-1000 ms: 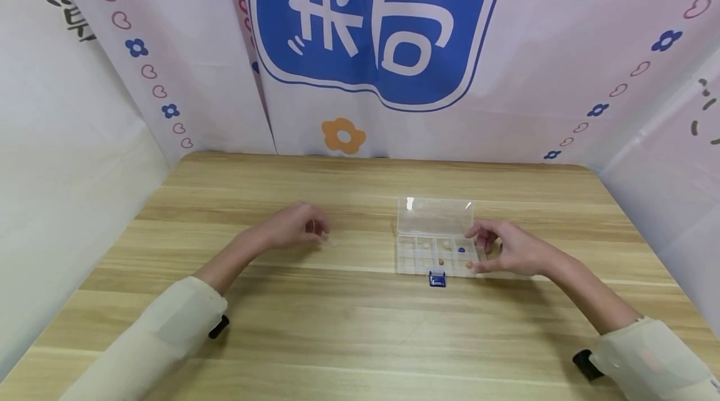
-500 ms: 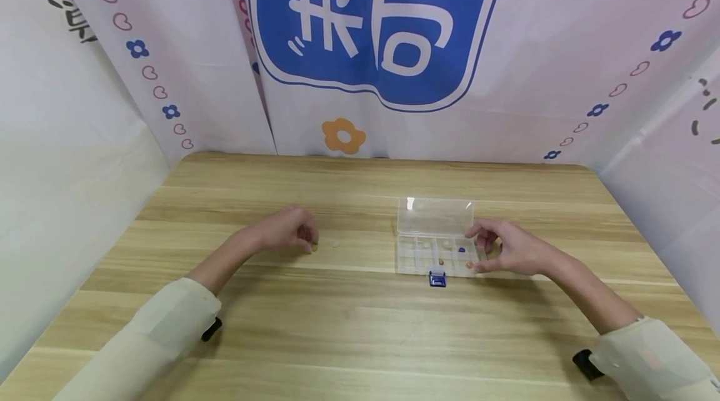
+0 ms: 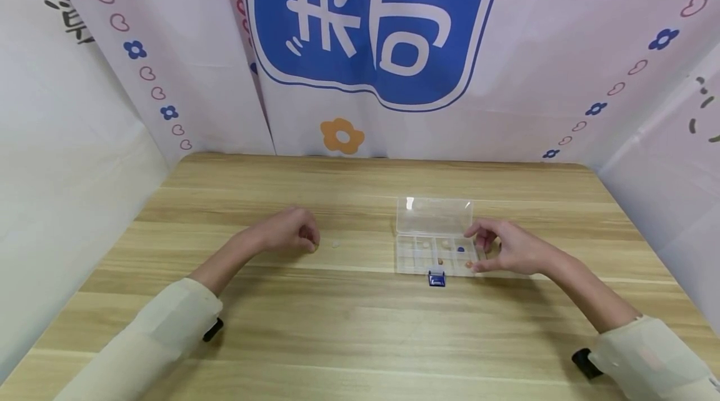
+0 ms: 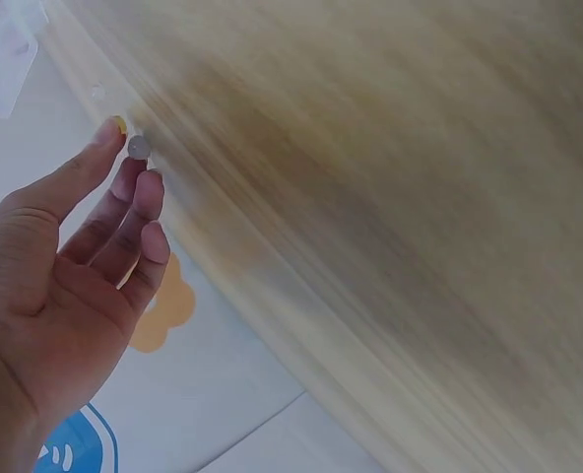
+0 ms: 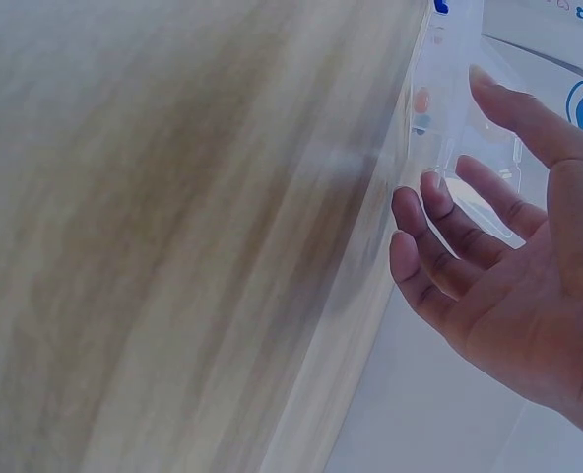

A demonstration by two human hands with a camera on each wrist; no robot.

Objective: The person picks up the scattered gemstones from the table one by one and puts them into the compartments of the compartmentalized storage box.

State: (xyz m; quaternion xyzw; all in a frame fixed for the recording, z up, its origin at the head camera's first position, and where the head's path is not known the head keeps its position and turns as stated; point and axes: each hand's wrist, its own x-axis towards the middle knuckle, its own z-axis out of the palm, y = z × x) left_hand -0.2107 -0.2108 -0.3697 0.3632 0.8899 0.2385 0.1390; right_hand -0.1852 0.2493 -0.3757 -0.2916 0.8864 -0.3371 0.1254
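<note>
My left hand (image 3: pixel 292 230) is low over the table, thumb and fingertips pinching a small yellow piece (image 4: pixel 121 125). A small round grey disc (image 4: pixel 139 148) shows at the index fingertip in the left wrist view. Just right of that hand lies a small whitish piece (image 3: pixel 335 244). A clear plastic compartment box (image 3: pixel 406 267) stands with its lid (image 3: pixel 434 216) raised at the back. My right hand (image 3: pixel 514 250) holds the box's right end, thumb at the front, index finger near the hinge. Inside are a dark blue piece (image 3: pixel 461 249), an orange piece (image 3: pixel 469 264) and other small pieces.
The box's blue latch (image 3: pixel 436 279) hangs at its front. The wooden table (image 3: pixel 337 338) reaches back to a printed white cloth (image 3: pixel 214 101). White cloths also flank the table on both sides.
My left hand has drawn back leftward from the whitish piece, which now lies uncovered, and its fingertips have closed on the yellow piece. The right hand and box have stayed put.
</note>
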